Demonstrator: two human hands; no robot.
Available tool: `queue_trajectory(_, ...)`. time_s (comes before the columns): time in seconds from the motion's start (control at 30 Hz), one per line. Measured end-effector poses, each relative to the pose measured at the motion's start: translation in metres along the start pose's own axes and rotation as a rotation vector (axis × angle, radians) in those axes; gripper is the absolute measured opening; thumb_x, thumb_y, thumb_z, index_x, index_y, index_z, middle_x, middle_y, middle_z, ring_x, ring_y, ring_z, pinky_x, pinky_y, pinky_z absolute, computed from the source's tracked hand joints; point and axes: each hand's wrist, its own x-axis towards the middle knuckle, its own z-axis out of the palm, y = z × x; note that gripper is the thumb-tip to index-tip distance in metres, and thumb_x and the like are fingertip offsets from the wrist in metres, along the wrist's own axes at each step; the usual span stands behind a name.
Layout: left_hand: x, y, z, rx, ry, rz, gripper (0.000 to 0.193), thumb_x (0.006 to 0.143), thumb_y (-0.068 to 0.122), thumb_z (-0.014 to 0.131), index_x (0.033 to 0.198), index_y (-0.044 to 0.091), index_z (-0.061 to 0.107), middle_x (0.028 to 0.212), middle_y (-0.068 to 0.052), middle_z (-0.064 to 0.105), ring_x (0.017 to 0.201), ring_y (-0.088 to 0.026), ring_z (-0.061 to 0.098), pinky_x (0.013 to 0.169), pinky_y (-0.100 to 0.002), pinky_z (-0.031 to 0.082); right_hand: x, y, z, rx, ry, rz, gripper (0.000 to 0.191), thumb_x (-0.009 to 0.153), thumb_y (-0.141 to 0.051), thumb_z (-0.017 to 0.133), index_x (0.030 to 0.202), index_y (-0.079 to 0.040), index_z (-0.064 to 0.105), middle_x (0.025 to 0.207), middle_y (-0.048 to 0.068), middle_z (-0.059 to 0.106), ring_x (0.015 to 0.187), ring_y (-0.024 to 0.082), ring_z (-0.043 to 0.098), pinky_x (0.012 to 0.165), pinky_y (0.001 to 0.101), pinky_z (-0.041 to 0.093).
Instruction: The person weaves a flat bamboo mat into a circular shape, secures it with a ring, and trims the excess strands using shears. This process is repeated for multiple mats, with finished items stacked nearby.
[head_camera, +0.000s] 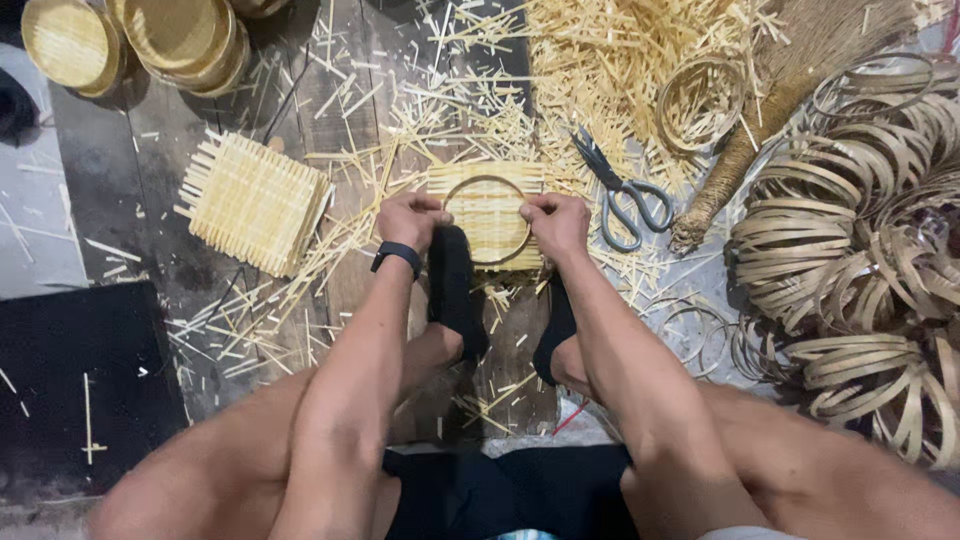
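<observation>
The floor (130, 170) of dark boards is strewn with cut bamboo slivers. A large heap of bamboo hoops (850, 250) lies at the right, a stack of finished woven mats (255, 200) at the left. Scissors (620, 190) lie just beside the work.

The woven bamboo mat (490, 215) lies flat on the floor between the feet, with a thin bamboo ring (487, 182) resting on it. The left hand (410, 220) is closed on the mat's left edge and the ring; the right hand (555, 225) is closed likewise on the right edge.

The mat is judged light, springy and liable to unravel at the loose ends; the ring is judged thin and easily distorted. Both are best gripped together at opposite rim points.
</observation>
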Motion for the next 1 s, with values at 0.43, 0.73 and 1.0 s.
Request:
queue_trajectory(0.43,0.001,-0.008,0.002,-0.018,-0.018,-0.029,0.021,0.064,0.012,0.095,0.079,0.007,0.082,0.075,-0.007,0.078,0.067,-0.014,0.072,0.067,-0.03,0.058,0.014,0.005,-0.009,0.011,-0.154,0.007,0.02,0.075,-0.02,0.088,0.09,-0.008,0.083,0.079,0.008,0.078,0.07,0.014,0.07,0.069,0.0304,0.055)
queue_trajectory(0.73,0.005,0.023,0.007,0.484,-0.001,0.43,0.016,0.077,0.017,0.086,0.09,0.008,0.081,0.106,-0.017,0.07,0.097,-0.032,0.065,0.086,-0.044,0.054,-0.027,-0.035,-0.004,-0.053,-0.095,0.256,0.033,0.094,-0.034,0.071,0.081,-0.005,0.076,0.068,0.009,0.072,0.058,0.015,0.068,0.056,0.0307,0.054)
queue_trajectory(1.0,0.02,0.021,0.052,0.296,-0.008,0.944,0.017,0.095,0.027,0.073,0.109,0.019,0.079,0.118,-0.009,0.065,0.113,-0.032,0.055,0.092,-0.047,0.048,-0.095,0.003,0.081,0.504,-0.187,0.649,0.036,0.094,-0.032,0.073,0.078,-0.001,0.066,0.066,0.004,0.066,0.052,0.012,0.056,0.045,0.0285,0.045)
